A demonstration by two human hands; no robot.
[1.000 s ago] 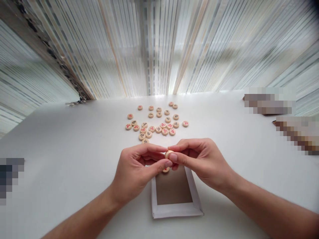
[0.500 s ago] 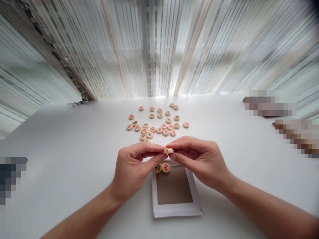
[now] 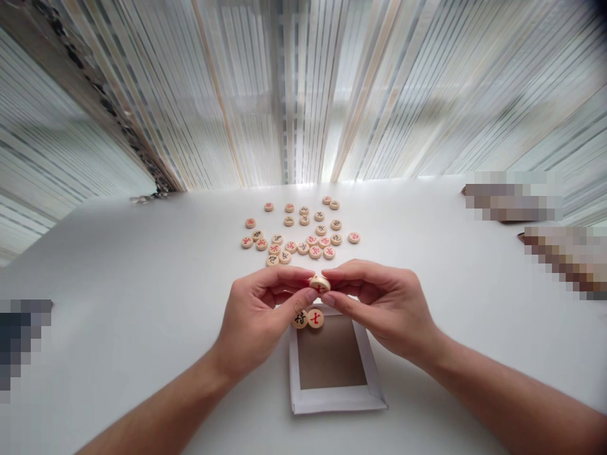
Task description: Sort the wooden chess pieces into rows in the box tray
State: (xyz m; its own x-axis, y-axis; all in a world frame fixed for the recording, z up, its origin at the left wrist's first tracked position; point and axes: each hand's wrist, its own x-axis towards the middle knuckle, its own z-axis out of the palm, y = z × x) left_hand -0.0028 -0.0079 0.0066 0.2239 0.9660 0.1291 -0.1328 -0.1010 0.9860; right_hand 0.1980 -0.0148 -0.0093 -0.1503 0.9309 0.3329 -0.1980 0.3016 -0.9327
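Observation:
Between my fingertips, above the top edge of a shallow box (image 3: 339, 402), is a round wooden xiangqi piece (image 3: 320, 285), tilted so that part of a red character shows. My left hand (image 3: 263, 306) pinches it from the left. From the other side my right hand (image 3: 379, 303) grips the same piece with thumb and fingers. Inside the box, which has white sides and a brown bottom, lie a piece with a black character (image 3: 300, 319) and one with a red character (image 3: 315, 318), side by side at the upper left.
Several more xiangqi pieces (image 3: 303, 248), marked in red or black, lie scattered on the white table (image 3: 156, 284) beyond my hands. Blurred-out objects sit at the right (image 3: 564, 259) and left (image 3: 23, 341) edges. A striped curtain (image 3: 303, 95) hangs behind the table.
The held piece has turned from nearly edge-on, so its red-marked face now tips toward me. My hands stay in almost the same place, with the left shifted very slightly right.

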